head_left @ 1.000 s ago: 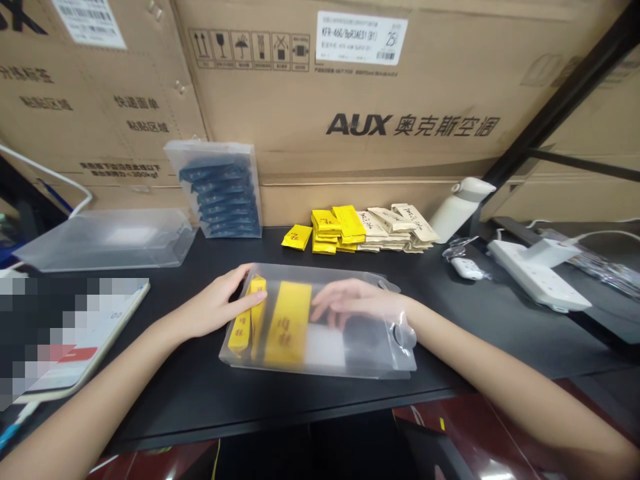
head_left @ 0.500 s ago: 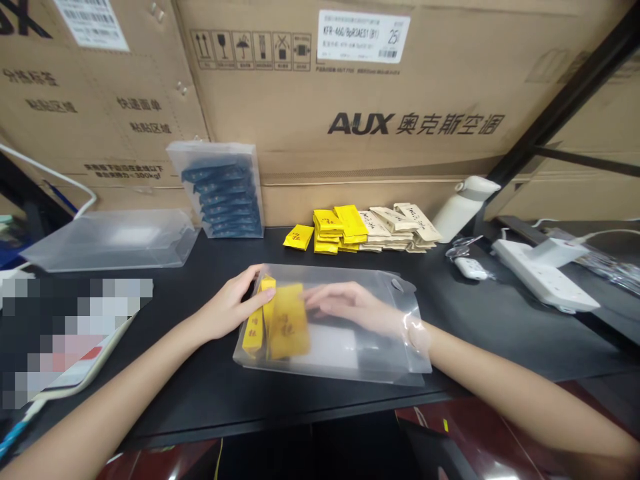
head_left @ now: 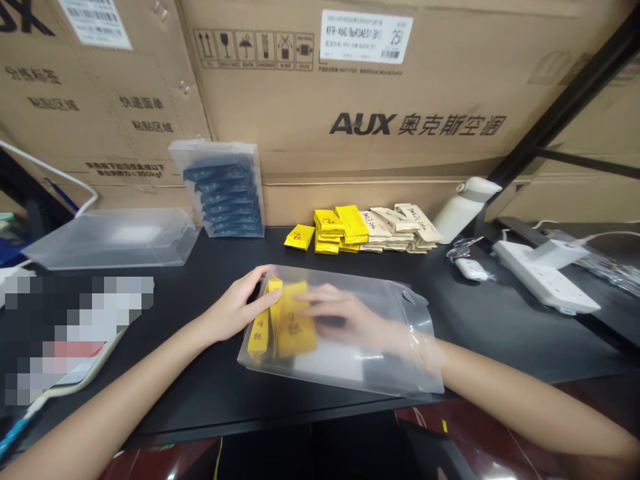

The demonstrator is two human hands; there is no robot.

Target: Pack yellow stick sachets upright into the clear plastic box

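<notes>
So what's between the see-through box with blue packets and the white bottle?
In the head view, piles of yellow packets and beige packets lie between the blue-packet box and white bottle.

right hand [head_left: 350, 317] inside clear box [head_left: 380, 373], yellow packets [head_left: 295, 323]

Big cardboard box [head_left: 400, 120]: "AUX" plus Chinese characters, printed black. White label [head_left: 367, 37] on it: "25", small code unreadable.
</notes>
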